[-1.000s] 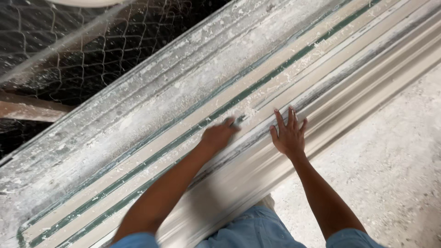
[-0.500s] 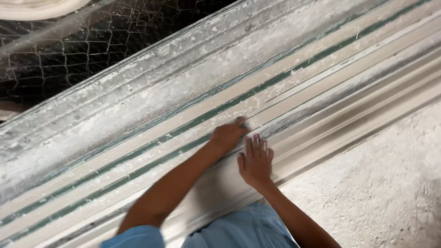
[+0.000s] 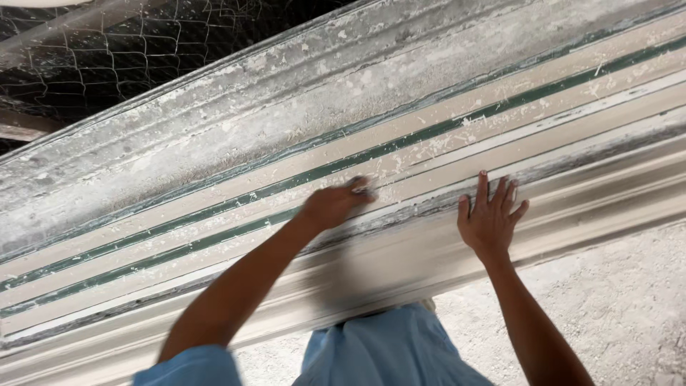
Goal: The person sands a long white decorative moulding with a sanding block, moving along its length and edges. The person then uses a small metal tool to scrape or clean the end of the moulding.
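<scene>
A long plaster-caked moulding bench runs slantwise across the view, with cream strips and thin green lines along it. My left hand, blurred by motion, is closed on a small grey tool that presses on a cream strip flecked with white scrapings. My right hand lies flat on the bench's stepped front edge, fingers spread, holding nothing. The two hands are about a hand's width apart.
Wire mesh and a wooden beam lie beyond the bench at upper left. A dusty white floor shows at lower right. My blue clothing fills the bottom middle.
My right hand has slid right along the front edge, away from my left hand. My left hand keeps rubbing the tool on the strip. The view has shifted slightly.
</scene>
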